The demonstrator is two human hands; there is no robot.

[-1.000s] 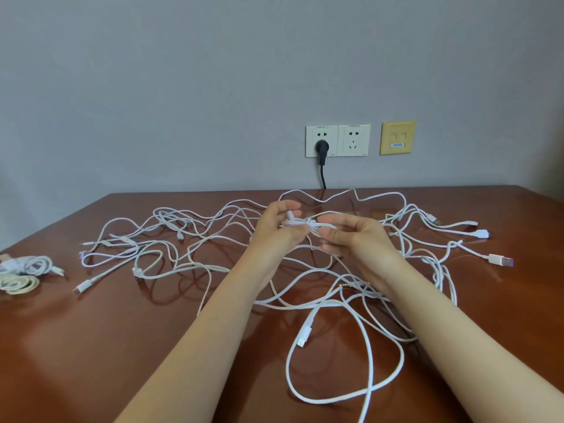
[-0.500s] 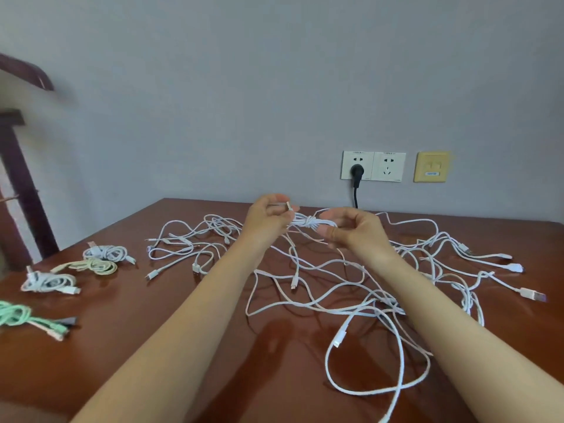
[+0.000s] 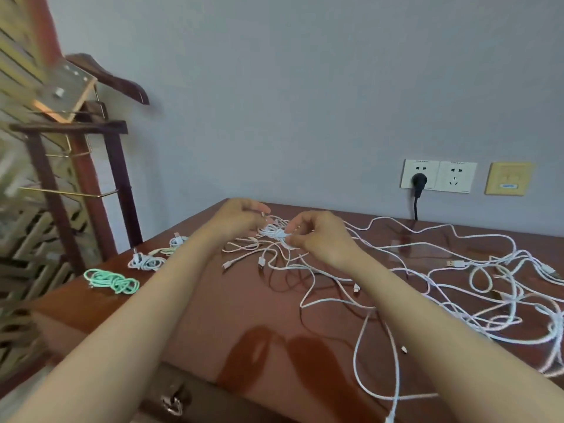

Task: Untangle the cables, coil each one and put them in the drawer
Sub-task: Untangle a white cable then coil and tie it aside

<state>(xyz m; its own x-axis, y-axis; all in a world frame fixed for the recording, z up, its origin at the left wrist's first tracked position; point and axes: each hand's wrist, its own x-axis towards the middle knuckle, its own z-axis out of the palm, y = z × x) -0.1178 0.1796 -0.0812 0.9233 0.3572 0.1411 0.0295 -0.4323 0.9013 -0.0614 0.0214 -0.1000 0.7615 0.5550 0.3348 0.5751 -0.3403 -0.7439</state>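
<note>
- While it hangs above the table (image 3: 244,315), the white coil (image 3: 272,232) lies crosswise between both hands.
- Its left end sits in the curled fingers of the left hand (image 3: 241,219); the right hand (image 3: 320,236) pinches its right end.
- Leftward, nearest the left hand, lie the finished coils (image 3: 146,263).

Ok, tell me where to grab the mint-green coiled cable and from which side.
Take the green coil across its bunched middle, straight down from above. It lies flat on the table as a long narrow bundle, so pinching its short width should catch every loop; an end loop would likely pull loose.
</note>
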